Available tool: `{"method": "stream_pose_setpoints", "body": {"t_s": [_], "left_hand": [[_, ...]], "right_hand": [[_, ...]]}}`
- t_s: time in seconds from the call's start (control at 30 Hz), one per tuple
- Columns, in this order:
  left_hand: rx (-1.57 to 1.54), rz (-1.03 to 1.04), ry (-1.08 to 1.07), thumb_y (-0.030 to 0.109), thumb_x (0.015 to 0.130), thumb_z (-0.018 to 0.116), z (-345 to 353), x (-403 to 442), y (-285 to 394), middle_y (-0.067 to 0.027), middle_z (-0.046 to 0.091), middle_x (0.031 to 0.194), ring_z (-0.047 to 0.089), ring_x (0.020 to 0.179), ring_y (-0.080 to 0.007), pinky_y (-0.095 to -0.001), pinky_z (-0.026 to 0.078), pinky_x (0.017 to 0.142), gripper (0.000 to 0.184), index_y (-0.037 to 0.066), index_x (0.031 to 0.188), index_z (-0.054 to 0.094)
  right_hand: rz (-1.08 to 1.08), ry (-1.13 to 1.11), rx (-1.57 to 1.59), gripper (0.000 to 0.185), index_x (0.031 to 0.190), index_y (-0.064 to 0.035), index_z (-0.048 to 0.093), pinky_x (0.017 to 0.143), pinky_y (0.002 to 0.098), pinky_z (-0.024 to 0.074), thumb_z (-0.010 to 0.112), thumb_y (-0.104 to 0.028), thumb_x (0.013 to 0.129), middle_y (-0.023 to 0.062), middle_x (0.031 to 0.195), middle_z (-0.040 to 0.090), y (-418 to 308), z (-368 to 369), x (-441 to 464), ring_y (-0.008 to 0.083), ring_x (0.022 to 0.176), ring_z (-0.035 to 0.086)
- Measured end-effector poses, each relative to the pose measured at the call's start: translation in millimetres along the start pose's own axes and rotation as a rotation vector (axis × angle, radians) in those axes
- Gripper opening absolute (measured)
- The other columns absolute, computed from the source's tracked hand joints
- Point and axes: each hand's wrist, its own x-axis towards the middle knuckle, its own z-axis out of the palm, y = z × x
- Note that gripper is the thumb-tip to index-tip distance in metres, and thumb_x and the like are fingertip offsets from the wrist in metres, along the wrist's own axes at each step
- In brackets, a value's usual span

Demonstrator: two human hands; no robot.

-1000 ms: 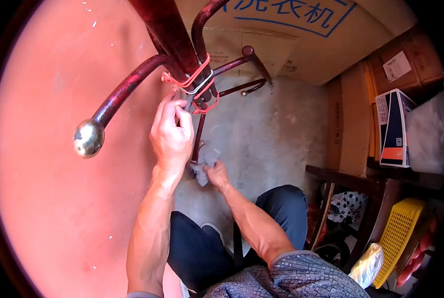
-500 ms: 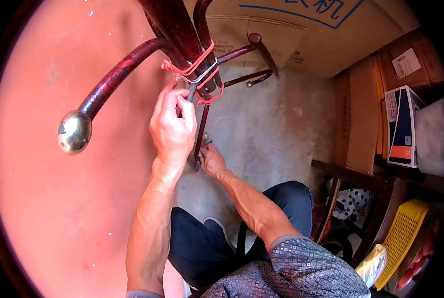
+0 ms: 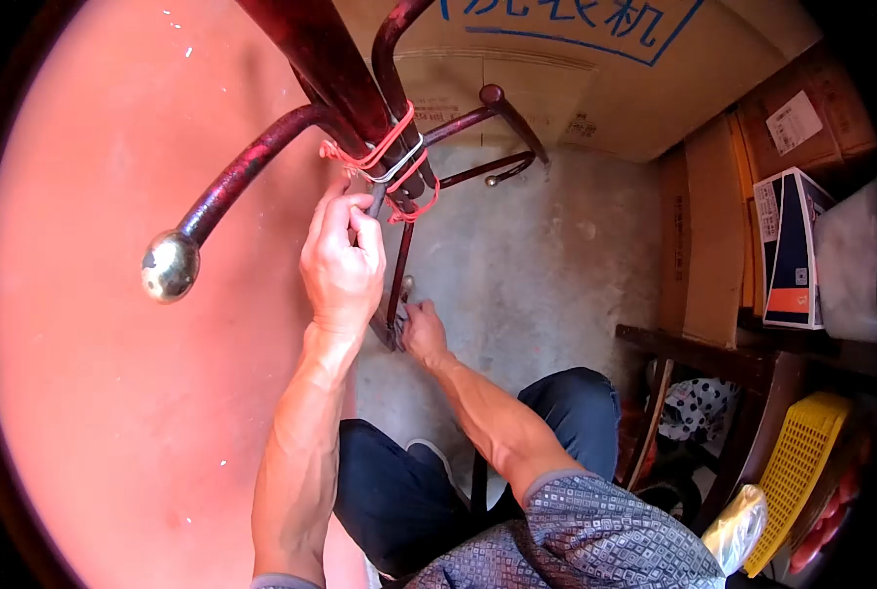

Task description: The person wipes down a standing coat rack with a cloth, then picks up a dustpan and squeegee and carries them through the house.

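Observation:
A dark red metal stand [image 3: 345, 74] with curved arms leans in from the top. One arm ends in a brass-coloured ball [image 3: 171, 266]. Red cord [image 3: 405, 121] and white cord [image 3: 414, 153] bind the tubes together. Just below these cords, my left hand [image 3: 342, 260] is closed, its fingertips pinching a dark grey strip [image 3: 377, 199]. Lower down, my right hand [image 3: 424, 332] is closed at the end of a thin leg [image 3: 400, 265] of the stand, by a small brass tip [image 3: 408, 283]. Greyish material shows beside its fingers; what it grips is mostly hidden.
A pink-red surface [image 3: 144, 412] fills the left. Behind the stand is a large cardboard box [image 3: 546, 93] with blue writing. More cartons [image 3: 710, 236], a blue-and-white box [image 3: 792, 250], a dark wooden frame [image 3: 698, 355] and a yellow basket [image 3: 797, 471] line the right, above grey floor [image 3: 546, 260].
The stand's ball-ended arm has shifted right and slightly down in view. My right hand has turned slightly and sits a little lower at the leg's end. My left hand keeps its pinch.

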Motion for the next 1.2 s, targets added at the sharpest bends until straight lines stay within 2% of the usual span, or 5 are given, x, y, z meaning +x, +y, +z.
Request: {"method": "stream_pose_setpoints", "body": {"t_s": [0.67,0.77,0.83,0.97,1.2], "left_hand": [[-0.021,0.03,0.002,0.003,0.096,0.058,2.0,-1.7,-5.3,-0.0182,0.072,0.125,0.074,0.085,-0.0338,-0.0398,0.06,0.07,0.014,0.003,0.105,0.069],[-0.09,-0.164,-0.11,0.005,0.102,0.052,-7.2,-0.2,9.0,-0.0224,0.07,0.128,0.071,0.109,-0.0388,-0.0418,0.056,0.092,0.017,0.0,0.106,0.068],[-0.088,-0.094,-0.083,0.005,0.1,0.052,-1.9,-1.1,-2.1,-0.0214,0.069,0.128,0.071,0.107,-0.0391,-0.0445,0.056,0.091,0.018,0.001,0.108,0.068],[-0.134,-0.074,-0.12,0.005,0.099,0.047,-7.3,-0.8,-3.7,-0.0216,0.067,0.13,0.065,0.117,-0.0407,-0.0479,0.052,0.098,0.024,0.001,0.114,0.065],[-0.465,-0.463,-0.52,0.008,0.097,0.04,-23.7,7.1,-19.1,-0.0274,0.047,0.152,0.042,0.147,-0.0346,-0.0446,0.035,0.122,0.058,-0.001,0.154,0.037]], "right_hand": [[0.062,0.042,0.061,0.029,0.116,-0.0011,0.071,0.083,0.0474,0.0562,0.065,-0.008,0.089,0.027,0.106,0.065,40.6,18.5,-16.8,0.0432,0.094,0.067],[0.565,0.028,0.906,0.045,0.127,0.0068,0.067,0.101,0.0364,0.0511,0.069,-0.015,0.087,0.0212,0.121,0.069,-21.7,16.7,-27.3,0.031,0.115,0.066],[0.303,0.186,0.401,0.045,0.128,0.0063,0.066,0.099,0.0342,0.05,0.067,-0.013,0.087,0.0178,0.121,0.067,-81.3,-9.4,-46.6,0.0258,0.111,0.065],[0.279,0.222,0.715,0.041,0.123,0.0055,0.065,0.086,0.0336,0.0518,0.064,-0.009,0.084,0.0128,0.126,0.061,-154.6,-72.4,-48.6,0.019,0.107,0.061],[-0.302,0.461,0.489,0.033,0.118,0.0066,0.06,0.083,0.0405,0.0525,0.057,0.002,0.085,0.0204,0.111,0.06,-191.9,-95.9,-45.6,0.0332,0.093,0.063]]}}
